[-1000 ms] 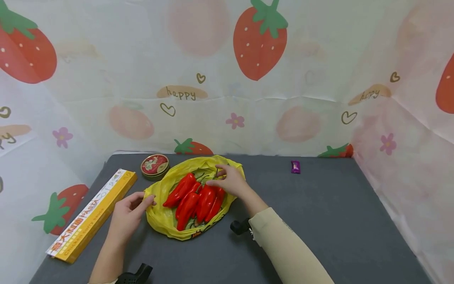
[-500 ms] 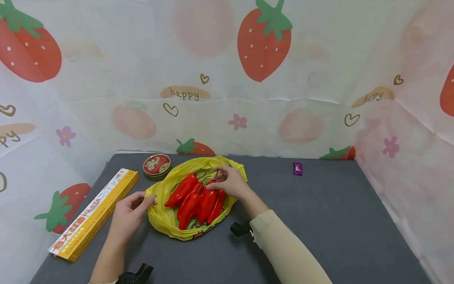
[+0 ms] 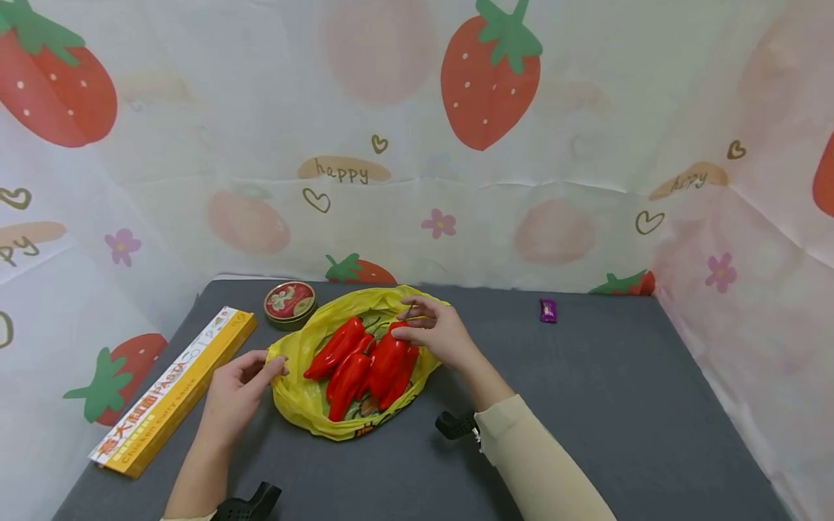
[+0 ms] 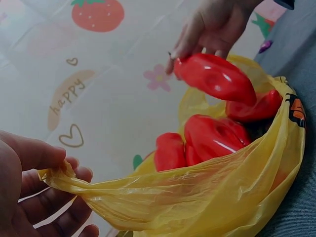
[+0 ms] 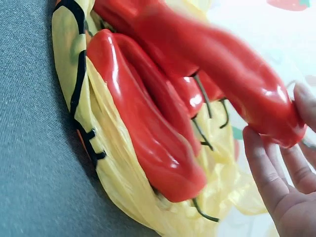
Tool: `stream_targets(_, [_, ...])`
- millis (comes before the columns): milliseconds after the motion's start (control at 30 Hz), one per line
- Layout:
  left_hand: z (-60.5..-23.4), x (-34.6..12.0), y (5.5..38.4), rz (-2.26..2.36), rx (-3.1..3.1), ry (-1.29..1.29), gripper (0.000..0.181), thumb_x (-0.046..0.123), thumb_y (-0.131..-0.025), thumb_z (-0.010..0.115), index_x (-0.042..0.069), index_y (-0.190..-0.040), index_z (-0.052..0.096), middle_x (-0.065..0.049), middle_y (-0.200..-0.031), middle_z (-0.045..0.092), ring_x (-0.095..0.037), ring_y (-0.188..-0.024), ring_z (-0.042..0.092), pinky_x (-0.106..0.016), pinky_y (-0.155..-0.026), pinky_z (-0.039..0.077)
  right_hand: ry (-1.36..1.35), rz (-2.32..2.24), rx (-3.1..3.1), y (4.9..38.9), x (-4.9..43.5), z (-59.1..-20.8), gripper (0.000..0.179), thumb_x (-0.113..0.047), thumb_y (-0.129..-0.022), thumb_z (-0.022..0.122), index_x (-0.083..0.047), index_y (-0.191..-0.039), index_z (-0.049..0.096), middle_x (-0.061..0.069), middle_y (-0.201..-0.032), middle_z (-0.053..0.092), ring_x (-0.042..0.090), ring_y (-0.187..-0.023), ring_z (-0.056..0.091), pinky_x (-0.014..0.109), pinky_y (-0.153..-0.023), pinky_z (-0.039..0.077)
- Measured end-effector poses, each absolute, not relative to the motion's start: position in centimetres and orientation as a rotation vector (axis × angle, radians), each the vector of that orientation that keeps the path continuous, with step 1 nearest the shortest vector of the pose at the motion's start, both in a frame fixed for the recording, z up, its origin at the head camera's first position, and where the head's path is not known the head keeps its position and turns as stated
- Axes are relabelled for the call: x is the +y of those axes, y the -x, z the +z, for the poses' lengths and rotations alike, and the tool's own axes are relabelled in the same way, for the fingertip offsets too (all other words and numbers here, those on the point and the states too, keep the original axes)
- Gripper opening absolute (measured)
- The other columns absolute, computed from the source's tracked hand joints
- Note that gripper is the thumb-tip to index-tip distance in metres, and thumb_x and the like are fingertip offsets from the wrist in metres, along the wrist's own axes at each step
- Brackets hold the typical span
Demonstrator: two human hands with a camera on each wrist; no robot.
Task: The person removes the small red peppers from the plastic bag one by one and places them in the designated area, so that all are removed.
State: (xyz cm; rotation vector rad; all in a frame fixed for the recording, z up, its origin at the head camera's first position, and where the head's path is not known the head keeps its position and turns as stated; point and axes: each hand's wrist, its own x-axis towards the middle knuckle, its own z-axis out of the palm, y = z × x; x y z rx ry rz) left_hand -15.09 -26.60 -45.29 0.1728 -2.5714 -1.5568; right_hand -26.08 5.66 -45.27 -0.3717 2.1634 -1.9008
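Note:
A yellow plastic bag (image 3: 296, 405) lies open on the dark table with several red peppers (image 3: 348, 380) inside. My left hand (image 3: 234, 394) pinches the left side of its rim; in the left wrist view the twisted edge (image 4: 64, 180) runs between thumb and fingers. Over the bag's right side, my right hand (image 3: 439, 333) holds one red pepper (image 5: 237, 74) by its stem end. That pepper is tilted, raised above the others in the left wrist view, its tip pointing down toward the bag. Other peppers (image 5: 148, 123) with thin green stems lie beneath it.
A yellow and white pasta box (image 3: 172, 394) lies slanted at the left. Behind the bag's left side stands a round red-topped tin (image 3: 289, 304). A small purple wrapped packet (image 3: 548, 310) sits at the back right. A strawberry-print cloth (image 3: 482, 239) hangs behind the table.
My right hand has closed on a pepper's stem end and lifted it slightly, shifting up and right. My left hand keeps its hold on the rim.

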Motion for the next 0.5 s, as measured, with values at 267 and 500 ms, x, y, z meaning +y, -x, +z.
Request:
stream_targets(267, [-45.1, -26.6, 15.1, -1.563, -2.589, -0.201, 0.046, 0.050, -0.099, 0.060, 0.008, -0.114, 0.071, 0.000, -0.097, 0.070, -0.014, -0.091, 0.056, -0.023, -0.077, 0.052, 0.298, -1.908, 2.200, 24.8, 8.1, -44.1, 0.048, -0.025, -0.085, 0.083, -0.003, -0.125, 0.069, 0.004, -0.118, 0.074, 0.019, -0.109, 0.068, 0.035, -0.090, 0.058])
stream_targets(500, [-44.8, -26.6, 15.0, -1.573, -2.595, -0.232, 0.047, 0.050, -0.099, 0.060, 0.008, -0.116, 0.070, 0.000, -0.099, 0.070, -0.013, -0.093, 0.056, -0.022, -0.079, 0.053, 0.320, -1.920, 2.218, 23.9, 10.5, -43.6, 0.048, -0.032, -0.087, 0.080, -0.004, -0.124, 0.068, 0.012, -0.117, 0.073, 0.023, -0.100, 0.072, 0.042, -0.082, 0.060])
